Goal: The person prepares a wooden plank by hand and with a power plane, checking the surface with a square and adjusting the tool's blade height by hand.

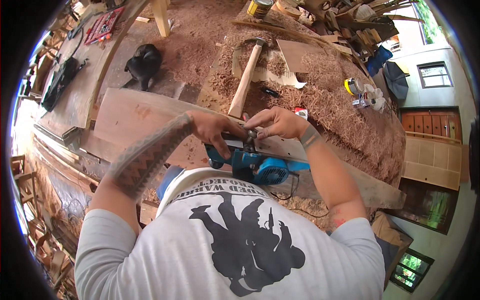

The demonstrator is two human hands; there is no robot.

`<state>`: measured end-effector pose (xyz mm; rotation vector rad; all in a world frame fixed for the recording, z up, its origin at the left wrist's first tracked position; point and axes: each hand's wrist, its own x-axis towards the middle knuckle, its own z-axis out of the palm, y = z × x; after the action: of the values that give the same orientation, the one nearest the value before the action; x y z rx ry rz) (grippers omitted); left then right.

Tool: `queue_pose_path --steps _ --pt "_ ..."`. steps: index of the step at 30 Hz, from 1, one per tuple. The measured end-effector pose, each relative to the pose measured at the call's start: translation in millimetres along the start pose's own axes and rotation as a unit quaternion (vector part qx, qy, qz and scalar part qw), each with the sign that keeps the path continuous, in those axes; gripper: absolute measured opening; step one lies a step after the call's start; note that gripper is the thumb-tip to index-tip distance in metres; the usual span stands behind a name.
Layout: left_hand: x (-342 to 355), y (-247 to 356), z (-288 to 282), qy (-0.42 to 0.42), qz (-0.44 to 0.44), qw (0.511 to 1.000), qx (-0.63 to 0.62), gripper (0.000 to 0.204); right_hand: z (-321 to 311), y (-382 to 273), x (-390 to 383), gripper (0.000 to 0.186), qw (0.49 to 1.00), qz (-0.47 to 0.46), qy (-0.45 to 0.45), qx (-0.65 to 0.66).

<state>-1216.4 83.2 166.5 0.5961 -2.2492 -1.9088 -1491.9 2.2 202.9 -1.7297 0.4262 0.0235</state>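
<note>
A blue power planer (270,171) with a black cord lies tipped over on a long wooden board (132,117), close against my body. My left hand (214,131) is closed on its upper left part, thumb and fingers pressing near a dark metal plate. My right hand (278,124) has thumb and bent fingers pinched around a small rounded metal fitting (251,135) on the planer's top. A hammer (246,80) with a pale wooden handle lies just beyond my hands, its handle pointing toward me.
Wood shavings (345,115), plywood scraps (300,55) and cans (354,86) cover the bench beyond. A black animal (142,65), perhaps a dog, is at upper left near a red tool case (104,24) and black bag (60,80). Lumber piles flank both sides; a building stands right.
</note>
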Motion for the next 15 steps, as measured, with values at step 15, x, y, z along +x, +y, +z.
queue_pose_path --steps 15 --pt "-4 7 0 -0.005 -0.043 0.997 -0.062 0.080 27 -62 5 0.064 0.928 0.267 0.025 -0.259"
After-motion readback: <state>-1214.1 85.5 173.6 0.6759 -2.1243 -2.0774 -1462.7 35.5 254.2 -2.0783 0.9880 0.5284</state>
